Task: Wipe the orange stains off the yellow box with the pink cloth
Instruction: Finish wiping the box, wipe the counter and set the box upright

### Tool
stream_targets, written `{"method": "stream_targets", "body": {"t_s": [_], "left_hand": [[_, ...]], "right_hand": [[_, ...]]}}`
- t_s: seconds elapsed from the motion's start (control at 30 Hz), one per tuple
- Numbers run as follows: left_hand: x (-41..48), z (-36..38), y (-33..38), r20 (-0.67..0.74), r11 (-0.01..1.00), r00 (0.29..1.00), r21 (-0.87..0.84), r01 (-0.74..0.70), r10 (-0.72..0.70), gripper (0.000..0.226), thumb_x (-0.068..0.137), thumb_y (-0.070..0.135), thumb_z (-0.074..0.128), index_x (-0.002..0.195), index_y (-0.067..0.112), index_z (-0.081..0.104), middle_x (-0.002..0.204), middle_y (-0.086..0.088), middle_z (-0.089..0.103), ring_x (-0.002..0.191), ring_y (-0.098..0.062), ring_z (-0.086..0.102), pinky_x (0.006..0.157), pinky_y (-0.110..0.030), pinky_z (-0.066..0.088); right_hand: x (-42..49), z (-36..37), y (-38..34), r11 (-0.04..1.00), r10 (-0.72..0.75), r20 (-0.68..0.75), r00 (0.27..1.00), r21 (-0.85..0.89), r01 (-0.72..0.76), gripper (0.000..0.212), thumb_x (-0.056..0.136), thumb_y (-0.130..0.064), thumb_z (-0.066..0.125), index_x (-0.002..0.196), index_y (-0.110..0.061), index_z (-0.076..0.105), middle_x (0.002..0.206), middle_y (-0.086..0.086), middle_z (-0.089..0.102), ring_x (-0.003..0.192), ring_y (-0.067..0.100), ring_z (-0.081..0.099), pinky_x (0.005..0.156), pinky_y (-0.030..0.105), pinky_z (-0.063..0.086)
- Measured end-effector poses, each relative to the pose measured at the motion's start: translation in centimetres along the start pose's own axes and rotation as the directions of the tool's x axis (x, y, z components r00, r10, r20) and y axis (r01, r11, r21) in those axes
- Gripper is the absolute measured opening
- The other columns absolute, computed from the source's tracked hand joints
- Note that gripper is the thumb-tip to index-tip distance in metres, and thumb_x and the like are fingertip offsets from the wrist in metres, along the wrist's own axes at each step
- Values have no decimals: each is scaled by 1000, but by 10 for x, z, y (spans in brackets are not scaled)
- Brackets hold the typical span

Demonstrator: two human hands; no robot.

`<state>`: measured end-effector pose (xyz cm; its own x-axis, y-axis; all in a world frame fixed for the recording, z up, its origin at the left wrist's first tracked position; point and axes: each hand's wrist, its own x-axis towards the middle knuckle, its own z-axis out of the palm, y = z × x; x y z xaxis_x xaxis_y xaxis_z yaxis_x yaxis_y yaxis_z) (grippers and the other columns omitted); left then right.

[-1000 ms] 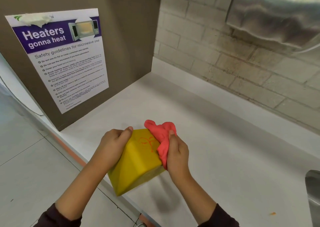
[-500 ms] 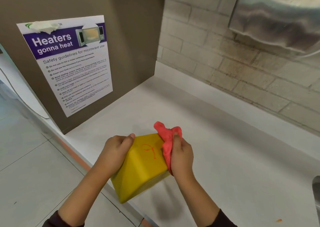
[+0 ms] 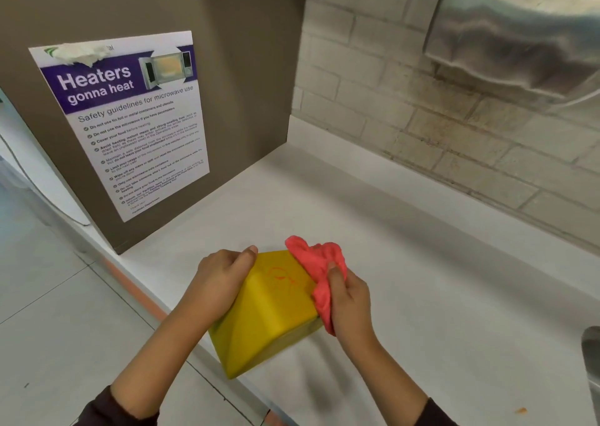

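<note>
A yellow box (image 3: 266, 321) is held tilted above the front edge of the white counter (image 3: 406, 263). Orange scribbled stains (image 3: 281, 276) show on its upper face. My left hand (image 3: 220, 279) grips the box's left side, thumb over the top edge. My right hand (image 3: 349, 299) holds the bunched pink cloth (image 3: 319, 270) against the box's right edge, just right of the stains. The cloth covers the box's far right corner.
A brown cabinet side (image 3: 233, 68) with a microwave safety poster (image 3: 130, 123) stands at the left. A steel hand dryer (image 3: 519, 29) hangs on the brick wall. A sink rim (image 3: 591, 360) is at the right edge, an orange crumb (image 3: 521, 410) near it.
The pink cloth has shifted right across the box's top face, uncovering more of the orange stains. The left hand keeps its grip on the box.
</note>
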<state>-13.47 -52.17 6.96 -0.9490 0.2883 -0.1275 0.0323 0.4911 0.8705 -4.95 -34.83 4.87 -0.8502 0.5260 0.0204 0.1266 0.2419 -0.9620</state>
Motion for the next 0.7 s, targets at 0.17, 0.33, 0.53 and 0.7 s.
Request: {"method": "stream_targets", "body": {"t_s": [0.17, 0.33, 0.53, 0.7], "left_hand": [[3, 5, 10, -4, 998, 1000, 60, -31, 31, 56, 74, 63, 26, 48, 14, 38, 49, -9, 45, 53, -24, 49, 63, -39, 42], [5, 6, 13, -35, 993, 998, 108, -39, 43, 59, 73, 62, 25, 48, 11, 43, 49, -10, 46, 55, -27, 51, 62, -38, 42], [5, 5, 12, -17, 992, 999, 121, -43, 46, 57, 72, 62, 27, 45, 14, 39, 44, -6, 42, 50, -23, 46, 58, -35, 38], [2, 4, 10, 1, 996, 1000, 83, -16, 16, 56, 73, 63, 25, 49, 13, 39, 49, -8, 44, 54, -23, 49, 62, -36, 41]], "right_hand": [[19, 8, -27, 980, 164, 18, 986, -119, -161, 42, 98, -41, 28, 109, -21, 64, 102, 5, 69, 100, 24, 62, 91, 41, 46], [-5, 20, -39, 998, 22, 93, 995, -68, -16, 46, 92, -53, 33, 119, -28, 60, 115, 0, 66, 107, 17, 59, 93, 33, 45], [-22, -2, -14, 964, -230, 138, 963, 167, 206, 29, 85, -44, 46, 58, -36, 55, 54, -18, 54, 55, -1, 49, 57, 14, 38], [-8, -5, -5, 995, 18, -27, 999, 98, -15, 44, 96, -32, 43, 54, -23, 52, 44, -10, 55, 51, 6, 52, 57, 23, 41]]}}
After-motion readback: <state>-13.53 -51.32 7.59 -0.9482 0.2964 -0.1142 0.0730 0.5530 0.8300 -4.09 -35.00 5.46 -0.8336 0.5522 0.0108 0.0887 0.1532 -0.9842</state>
